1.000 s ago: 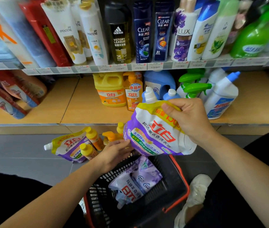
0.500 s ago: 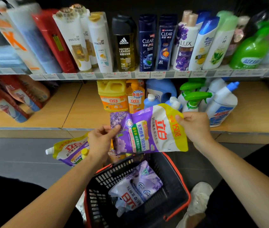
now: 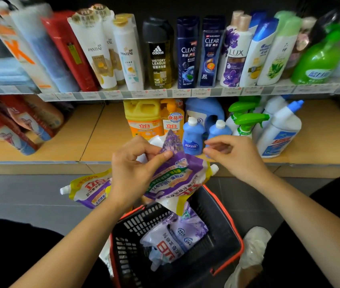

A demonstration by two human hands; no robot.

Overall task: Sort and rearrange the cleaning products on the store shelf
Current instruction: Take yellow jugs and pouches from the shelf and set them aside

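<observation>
My left hand [image 3: 132,169] pinches the upper corner of a purple and yellow detergent refill pouch [image 3: 175,177], which hangs spout-down over the basket. My right hand [image 3: 233,156] hovers just to the pouch's right, fingers loosely curled and holding nothing. A second pouch of the same kind [image 3: 89,191] lies on the floor to the left, partly behind my left wrist. A pale purple refill pouch [image 3: 173,240] lies inside the black shopping basket [image 3: 225,221].
The lower wooden shelf [image 3: 94,140] holds yellow dish-soap jugs [image 3: 144,119], blue bottles [image 3: 193,136], green-trigger sprayers [image 3: 246,121] and a white toilet-cleaner bottle [image 3: 279,132]; red bags [image 3: 9,125] lean at its left. Shampoo bottles [image 3: 187,53] line the upper shelf. A white shoe [image 3: 252,250] sits beside the basket.
My right hand let go of the pouch and drew back to the right. The pouch swung round and now hangs spout-down from my left hand alone.
</observation>
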